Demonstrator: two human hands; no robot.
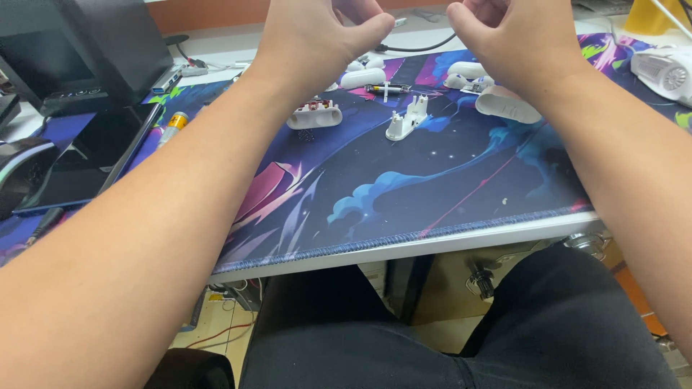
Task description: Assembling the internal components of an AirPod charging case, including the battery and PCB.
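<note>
I am holding both forearms up and stretched out over the near edge of the desk (404, 248), wrists raised, hands lifted above its far half. My left hand (317, 36) is curling into a loose fist with the knuckles facing me and the fingers folded down toward the palm; my right hand (515, 36) is mirroring it, fingers bunched and the thumb tucked forward. The fingertips of both are running off the top of the view, so I cannot tell whether either one is pinching anything or just pressing closed on itself.

Under the hands, a soft desk mat (404, 187) with stitched edging and a glossy print in dark blue, purple and pink is covering the desk up to the near edge. Small smooth white plastic parts are lying scattered toward the mat's far edge: an oval white housing with red inserts (314, 115) below my left hand, an upright white bracket (408, 119) near the middle, a rounded white shell (507, 106) below my right wrist, and a thin dark cylindrical piece (386, 89) between the hands. A yellow-capped marker (173, 124) is lying toward the mat's left side beside a black tablet (86, 162). A white ribbed fan-like device (663, 68) is sitting at the far right corner.
</note>
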